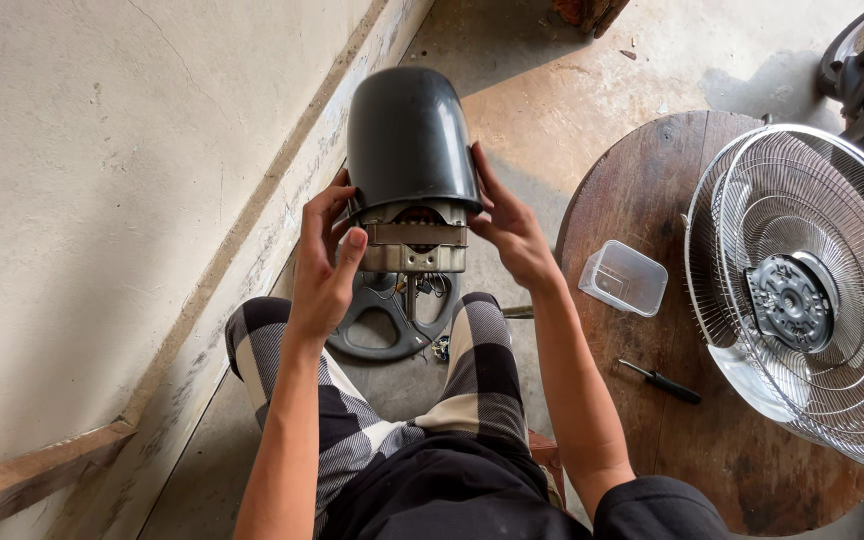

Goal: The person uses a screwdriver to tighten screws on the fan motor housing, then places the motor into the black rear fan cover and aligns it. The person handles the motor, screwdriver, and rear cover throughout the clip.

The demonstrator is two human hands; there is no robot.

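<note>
I hold a fan motor unit in front of me, above my knees. Its dark grey rounded plastic cover [410, 135] sits over the metal motor body [415, 245], whose lower part is exposed. My left hand [324, 262] grips the left side of the motor and cover rim. My right hand [508, 225] holds the right side, fingers pressed along the cover's edge. Below the motor, a dark grey round plastic part with spokes [384, 325] rests on the floor between my legs, with a shaft and some wires seen above it.
A round wooden table [652, 200] stands at my right. On it lie a clear plastic container [623, 277], a black-handled screwdriver [662, 381] and a chrome wire fan guard [807, 290]. A plastered wall [102, 200] runs along my left. A dark object sits at top right.
</note>
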